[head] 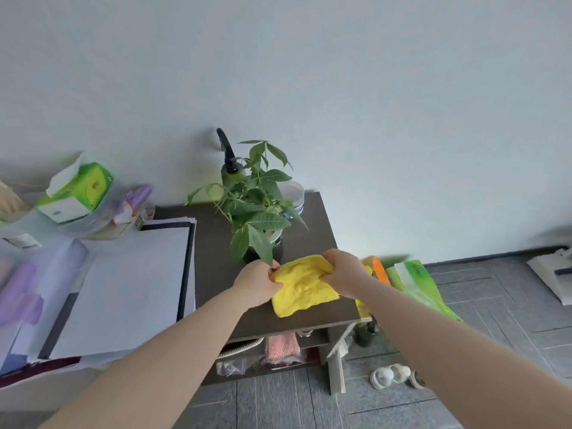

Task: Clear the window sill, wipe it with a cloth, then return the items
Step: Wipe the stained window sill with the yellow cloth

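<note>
On the near edge of the dark side table (216, 243), just before the potted plant (257, 212), the yellow cloth (301, 289) is pinched by left hand (257, 284) and right hand (343, 272); cloth-preparation step is judged current; next, carrying to a sill not in view.

A plain bright yellow cloth (305, 286) lies at centre frame on a dark brown table (322, 218). Above it, a green plant (257, 209). Upper left, a green and white tissue box (80, 190). Lower right, grey floor tiles (495, 305).
</note>
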Demonstrator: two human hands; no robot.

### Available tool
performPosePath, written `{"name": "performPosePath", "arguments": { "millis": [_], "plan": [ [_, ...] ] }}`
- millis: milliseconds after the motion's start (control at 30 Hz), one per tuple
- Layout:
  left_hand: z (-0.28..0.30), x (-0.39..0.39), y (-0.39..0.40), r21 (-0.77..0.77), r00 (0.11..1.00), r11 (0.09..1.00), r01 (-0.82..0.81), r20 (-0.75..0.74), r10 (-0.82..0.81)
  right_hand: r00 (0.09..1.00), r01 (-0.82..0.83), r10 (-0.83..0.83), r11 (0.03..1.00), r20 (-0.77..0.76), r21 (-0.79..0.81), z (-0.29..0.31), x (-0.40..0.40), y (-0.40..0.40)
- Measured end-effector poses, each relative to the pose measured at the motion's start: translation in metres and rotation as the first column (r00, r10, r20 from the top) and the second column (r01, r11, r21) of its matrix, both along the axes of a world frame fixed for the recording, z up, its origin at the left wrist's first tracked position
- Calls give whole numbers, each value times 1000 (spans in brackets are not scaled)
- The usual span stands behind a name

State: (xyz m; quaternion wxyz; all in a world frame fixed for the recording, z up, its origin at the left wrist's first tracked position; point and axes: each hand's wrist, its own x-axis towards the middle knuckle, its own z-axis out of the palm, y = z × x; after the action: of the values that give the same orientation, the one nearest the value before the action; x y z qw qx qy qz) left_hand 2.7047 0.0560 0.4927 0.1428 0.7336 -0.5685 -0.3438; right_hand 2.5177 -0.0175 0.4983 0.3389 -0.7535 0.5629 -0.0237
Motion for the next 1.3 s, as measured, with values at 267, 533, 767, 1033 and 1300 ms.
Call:
{"name": "performPosePath", "arguments": {
  "millis": [267,533,767,1033,1300],
  "plan": [
    [67,-142,-5,-92,988,989,118,112,-107,990,112,-103,990,99,-90,69,-156,18],
    [129,-382,-26,-193,933,917,348,164,-320,930,351,-322,921,177,-167,123,-404,67],
    [165,-606,-28,-241,791,755,609,121,-599,809,588,-562,777,174,-224,152,-614,125],
    [152,-845,-28,-194,495,470,861,113,-861,529,838,-837,489,138,-245,137,-801,197],
    [133,-1103,-27,-176,112,109,978,8,-994,145,954,-988,125,54,-272,130,-992,231]
  ]
}}
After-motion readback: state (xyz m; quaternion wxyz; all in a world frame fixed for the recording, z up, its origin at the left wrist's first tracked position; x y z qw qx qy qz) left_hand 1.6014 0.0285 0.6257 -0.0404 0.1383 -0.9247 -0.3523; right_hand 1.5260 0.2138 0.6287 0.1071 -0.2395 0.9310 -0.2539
